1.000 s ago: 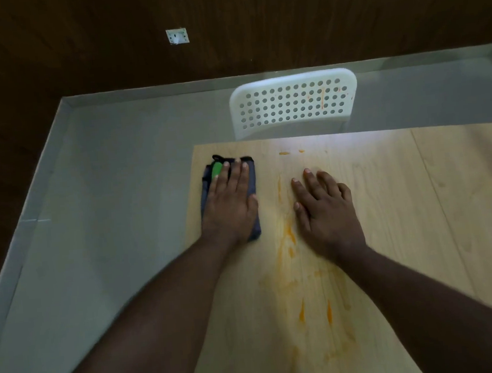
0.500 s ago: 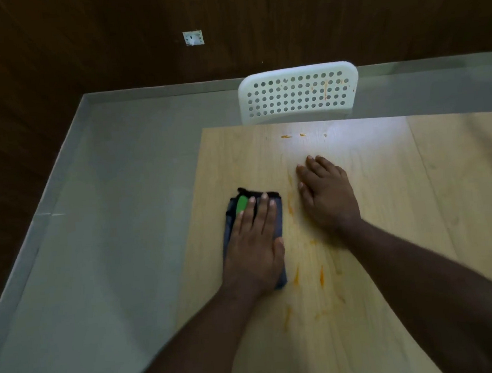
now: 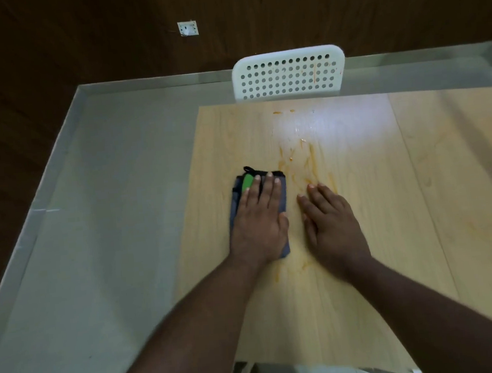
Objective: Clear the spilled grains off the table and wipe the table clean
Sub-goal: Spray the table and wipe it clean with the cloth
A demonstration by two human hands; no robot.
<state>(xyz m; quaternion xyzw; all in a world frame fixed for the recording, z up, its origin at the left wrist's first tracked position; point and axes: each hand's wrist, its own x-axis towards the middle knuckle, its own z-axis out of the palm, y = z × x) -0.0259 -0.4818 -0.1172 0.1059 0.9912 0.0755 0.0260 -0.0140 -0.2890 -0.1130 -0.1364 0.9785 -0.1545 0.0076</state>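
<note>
A person's left hand lies flat on a folded dark blue cloth, fingers straight and close together, pressing it onto a pale wooden table. The cloth sits just left of a trail of orange smears and well in from the table's left edge; a black loop and a green tag show at its far end, just beyond the fingertips.

The cloth looks soft, thin and light, folded to about the width of the palm, so it probably bunches or slides out if pushed from 1 corner only. The likeliest sound hold is the one shown, the whole palm and 4 fingers spread over its middle, bearing down so the fold travels with the hand.

The right hand rests palm down on bare wood just right of the cloth, fingers straight and slightly fanned, holding nothing; its fingertips touch the near end of the smears. It appears to brace the body while the other hand wipes.

No loose grains can be made out. The smears run from beside the cloth toward the table's far edge, with 2 small marks close to that edge and fainter streaks nearer the person, so the wiping seems unfinished. A white perforated chair stands just beyond the far edge.
</note>
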